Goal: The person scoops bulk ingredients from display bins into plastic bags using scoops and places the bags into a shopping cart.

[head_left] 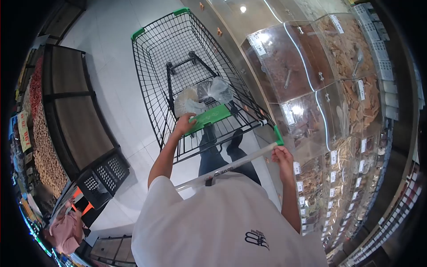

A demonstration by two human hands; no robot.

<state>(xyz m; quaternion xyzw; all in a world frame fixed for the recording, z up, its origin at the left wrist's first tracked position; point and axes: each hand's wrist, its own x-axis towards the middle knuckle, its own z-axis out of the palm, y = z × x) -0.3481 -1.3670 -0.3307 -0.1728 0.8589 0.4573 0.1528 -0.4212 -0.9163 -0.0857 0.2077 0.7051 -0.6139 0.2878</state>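
A black wire shopping cart (153,75) with green corners stands in front of me. My left hand (183,124) is closed at the left edge of the cart's green seat flap (209,118), thumb and fingers on either side. Just beyond the flap, two knotted clear plastic bags lie in the cart: a bag with pale contents (187,101) and a bag with darker contents (215,90). My right hand (283,158) has its fingers curled at the right end of the cart handle (240,162), beside the green corner piece.
Clear bulk-food bins (307,80) with scoops and price labels line the right, close to the cart. Produce stands (73,111) and a black plastic crate (104,178) are at left. A person in a pink top (66,231) is at lower left. Tiled floor (109,58) runs between.
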